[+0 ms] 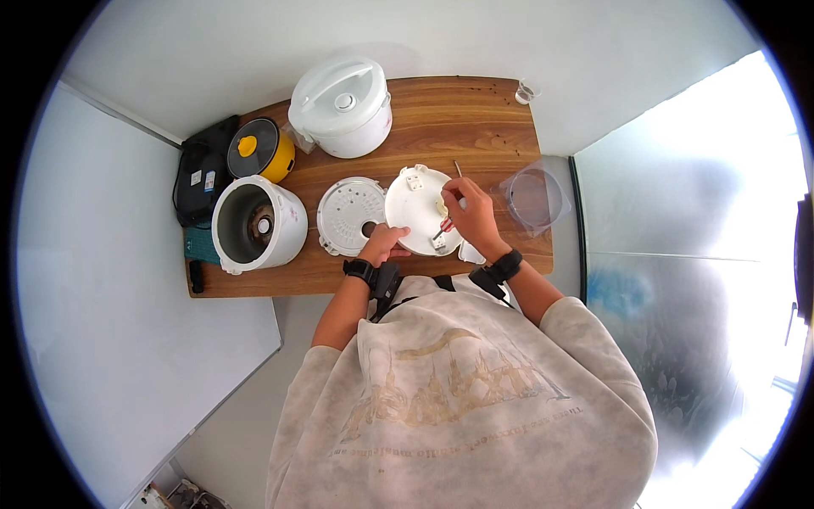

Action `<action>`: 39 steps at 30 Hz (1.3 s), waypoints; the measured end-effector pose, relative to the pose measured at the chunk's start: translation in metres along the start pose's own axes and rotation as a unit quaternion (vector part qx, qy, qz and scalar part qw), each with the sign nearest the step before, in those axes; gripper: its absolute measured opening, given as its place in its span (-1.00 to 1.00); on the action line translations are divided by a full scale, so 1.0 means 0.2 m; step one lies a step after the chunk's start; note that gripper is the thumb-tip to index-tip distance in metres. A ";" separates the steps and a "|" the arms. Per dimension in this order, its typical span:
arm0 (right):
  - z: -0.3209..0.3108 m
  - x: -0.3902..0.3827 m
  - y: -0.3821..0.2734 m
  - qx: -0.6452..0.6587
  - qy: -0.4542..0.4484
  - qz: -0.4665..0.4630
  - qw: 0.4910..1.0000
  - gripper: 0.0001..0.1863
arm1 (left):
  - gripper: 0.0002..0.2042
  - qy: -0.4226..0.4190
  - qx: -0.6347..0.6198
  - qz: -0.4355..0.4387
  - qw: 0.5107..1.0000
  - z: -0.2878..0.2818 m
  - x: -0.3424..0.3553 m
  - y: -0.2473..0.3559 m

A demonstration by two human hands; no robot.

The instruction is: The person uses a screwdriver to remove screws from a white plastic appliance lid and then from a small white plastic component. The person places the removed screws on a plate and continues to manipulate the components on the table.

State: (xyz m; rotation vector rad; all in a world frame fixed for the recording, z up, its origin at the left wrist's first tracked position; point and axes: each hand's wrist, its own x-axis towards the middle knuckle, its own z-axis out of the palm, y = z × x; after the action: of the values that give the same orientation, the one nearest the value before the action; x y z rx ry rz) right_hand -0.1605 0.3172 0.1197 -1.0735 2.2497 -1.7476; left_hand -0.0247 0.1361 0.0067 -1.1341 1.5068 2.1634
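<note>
A round white lid part (413,208) with small fittings near its rim lies at the near middle of the table. My left hand (386,244) grips its near left edge, thumb on top and fingers underneath. Over its right side, my right hand (476,216) is closed, thumb and forefinger pinched together. A red and black screwdriver (445,226) slants out from under that palm; the hand hides part of it. Anything between the pinched fingertips is too small to make out. A round perforated plate (346,208) lies against the lid part's left side.
Left stand an open white rice cooker body (292,229), a yellow pot (278,161) and a black case (199,187). A lidded white rice cooker (348,127) is at the back. A clear plastic tub (534,199) is right; a small clear cup (526,92) sits far right.
</note>
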 end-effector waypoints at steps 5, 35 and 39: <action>-0.05 -0.01 -0.04 -0.226 -0.063 -0.045 0.971 -0.80 | -0.56 0.003 0.002 0.004 1.000 0.00 0.00 0.01; -0.22 -0.03 -0.05 -0.150 -0.266 -0.076 0.949 -0.60 | -0.59 0.053 0.049 0.012 0.997 0.02 -0.01 0.06; -0.25 -0.06 -0.13 -0.204 -0.280 -0.038 0.937 -0.65 | -0.58 0.050 0.055 0.013 0.997 0.02 -0.01 0.04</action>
State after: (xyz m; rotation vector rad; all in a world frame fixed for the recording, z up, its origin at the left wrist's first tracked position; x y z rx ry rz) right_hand -0.1635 0.3622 0.1567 -1.5112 2.2347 -0.8298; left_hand -0.0294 0.1367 0.0142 -1.2089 1.6690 2.0391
